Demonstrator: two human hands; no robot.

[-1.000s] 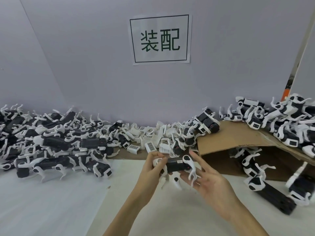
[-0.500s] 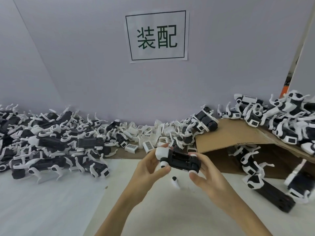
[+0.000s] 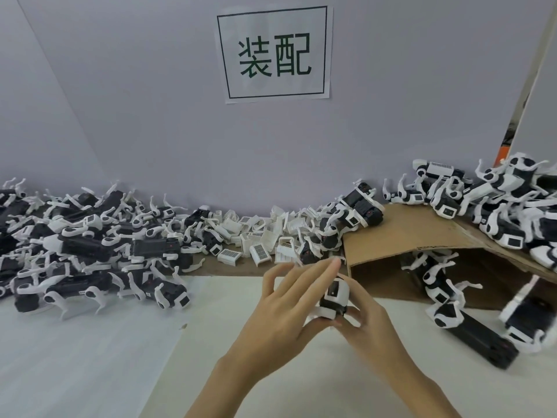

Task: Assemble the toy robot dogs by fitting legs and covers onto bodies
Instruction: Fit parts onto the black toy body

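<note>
Both hands at toy dog (image 3: pixel 334 300) above table (image 3: pixel 90 357): right hand (image 3: pixel 370 324) grips it, left hand (image 3: pixel 289 309) fingers straight, spread against it.

left hand (image 3: pixel 283 309) fingers extended, right hand (image 3: pixel 366 322) curled, gripping, forearms converging

Bare counter (image 3: pixel 90 357) lies open left of and below the grip. A cardboard box (image 3: pixel 407 236) blocks the right; loose white covers (image 3: pixel 259 251) crowd just behind.
</note>
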